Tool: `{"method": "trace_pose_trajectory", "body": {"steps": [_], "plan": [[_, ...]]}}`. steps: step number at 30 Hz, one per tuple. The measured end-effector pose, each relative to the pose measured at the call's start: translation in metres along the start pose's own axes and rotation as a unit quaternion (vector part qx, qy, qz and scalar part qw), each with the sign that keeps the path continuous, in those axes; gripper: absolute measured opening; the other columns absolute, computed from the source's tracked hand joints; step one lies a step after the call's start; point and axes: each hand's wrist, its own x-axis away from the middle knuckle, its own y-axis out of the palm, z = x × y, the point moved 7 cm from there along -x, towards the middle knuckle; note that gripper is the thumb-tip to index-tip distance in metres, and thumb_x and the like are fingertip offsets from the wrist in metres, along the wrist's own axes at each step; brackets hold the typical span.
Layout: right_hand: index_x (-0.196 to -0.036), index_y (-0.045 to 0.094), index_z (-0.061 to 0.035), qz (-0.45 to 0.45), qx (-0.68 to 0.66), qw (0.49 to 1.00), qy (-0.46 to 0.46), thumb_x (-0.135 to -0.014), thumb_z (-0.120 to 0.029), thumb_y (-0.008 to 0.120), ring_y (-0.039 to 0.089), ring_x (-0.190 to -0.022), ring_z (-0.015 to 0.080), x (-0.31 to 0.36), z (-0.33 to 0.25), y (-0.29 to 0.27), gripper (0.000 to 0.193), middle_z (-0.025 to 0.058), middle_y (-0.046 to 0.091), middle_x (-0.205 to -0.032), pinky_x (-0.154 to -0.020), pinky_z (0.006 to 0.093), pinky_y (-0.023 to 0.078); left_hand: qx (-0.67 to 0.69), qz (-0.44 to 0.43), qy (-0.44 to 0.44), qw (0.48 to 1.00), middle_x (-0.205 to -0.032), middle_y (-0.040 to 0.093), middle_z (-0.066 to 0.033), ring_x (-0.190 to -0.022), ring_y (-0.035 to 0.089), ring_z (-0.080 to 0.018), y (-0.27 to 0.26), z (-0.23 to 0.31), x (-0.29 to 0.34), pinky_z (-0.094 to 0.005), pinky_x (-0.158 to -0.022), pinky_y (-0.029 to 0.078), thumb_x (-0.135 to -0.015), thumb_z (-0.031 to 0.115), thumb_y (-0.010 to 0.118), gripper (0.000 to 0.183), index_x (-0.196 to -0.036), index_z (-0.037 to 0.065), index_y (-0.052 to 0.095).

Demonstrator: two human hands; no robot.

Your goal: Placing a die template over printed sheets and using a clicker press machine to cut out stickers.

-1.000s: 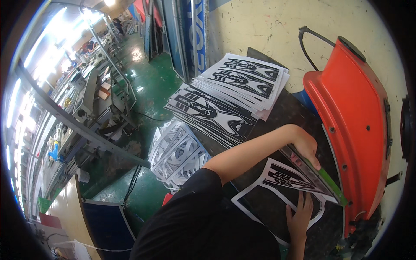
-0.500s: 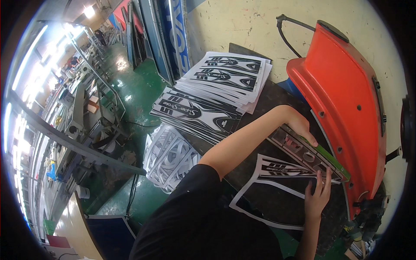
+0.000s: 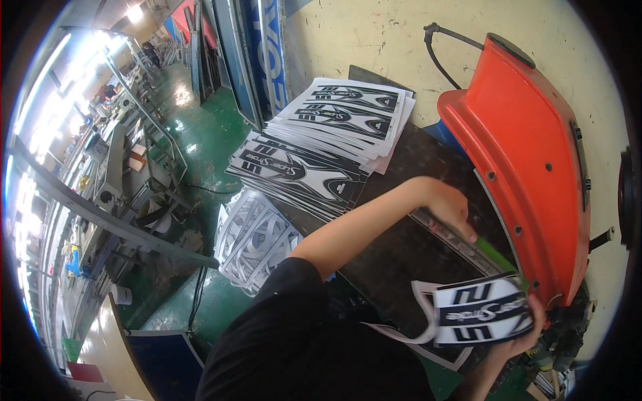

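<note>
My left hand (image 3: 449, 208) is closed on the upper end of a long, flat cutting die (image 3: 455, 239) with a green side (image 3: 495, 255), which is tilted up on the dark bench. My right hand (image 3: 518, 342) grips a black-and-white printed sheet (image 3: 478, 311), bent upward with its print showing, in front of the die's lower end. A thin white border strip (image 3: 428, 301) hangs by the sheet's left side, and more of this loose trim (image 3: 408, 336) lies toward my body. The sheet hides the die's near end.
A fanned stack of printed sheets (image 3: 334, 123) covers the bench's far left. Below it, a bag of white paper offcuts (image 3: 257, 240) stands on the green floor (image 3: 221, 113). A large red machine arm (image 3: 528, 160) rises along the right side, close to my hands. Framed panels (image 3: 234, 60) lean at the back.
My right hand has moved from the die's face down and right, taking hold of the printed sheet and lifting it. My left hand has shifted slightly down, still on the die.
</note>
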Motion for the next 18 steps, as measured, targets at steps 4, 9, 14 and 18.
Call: {"method": "trace_pose_trajectory", "body": {"steps": [4,9,14,18], "plan": [[-0.13,0.052,0.0056,-0.03,-0.14,0.969,0.203,-0.096,-0.011,0.047,0.061,-0.104,0.0157,-0.024,0.032,-0.004,0.039,0.0138,0.058,-0.127,-0.091,0.028,0.048,-0.217,0.225,0.139,0.94,-0.093,0.063,-0.02,-0.083,0.062,-0.032,0.046,0.013,0.04,-0.041,-0.07,0.052,-0.081,0.061,0.062,0.068,-0.09,-0.006,0.065],[-0.123,0.057,0.0053,-0.068,-0.311,0.92,0.23,-0.091,-0.009,0.049,0.061,-0.1,0.0149,-0.03,0.034,0.021,0.035,0.0123,0.06,-0.121,-0.088,0.0261,0.048,-0.277,0.264,0.096,0.919,-0.122,0.055,-0.0198,-0.112,0.054,-0.0319,0.118,-0.001,0.062,-0.0419,-0.091,0.047,-0.078,0.048,0.07,0.061,-0.108,-0.004,0.06],[-0.118,0.058,0.0073,-0.099,-0.372,0.901,0.2,-0.088,-0.004,0.049,0.067,-0.087,0.018,-0.04,0.004,0.06,0.034,0.0168,0.068,-0.102,-0.081,0.0259,0.05,0.139,0.221,0.271,0.927,-0.148,0.033,-0.0247,-0.135,0.038,-0.0364,0.138,0.016,0.103,-0.0439,-0.109,0.033,-0.084,0.046,0.071,0.097,-0.15,-0.004,0.021],[-0.126,0.053,0.0052,0.087,-0.405,0.821,0.392,-0.092,-0.013,0.053,0.063,-0.104,0.0191,-0.039,-0.016,0.085,0.038,0.0151,0.063,-0.116,-0.089,0.0319,0.049,0.377,-0.029,0.312,0.871,-0.152,0.029,-0.0202,-0.133,0.04,-0.03,0.177,0.047,0.116,-0.0398,-0.107,0.034,-0.084,0.038,0.074,0.103,-0.155,0.001,0.009]]}}
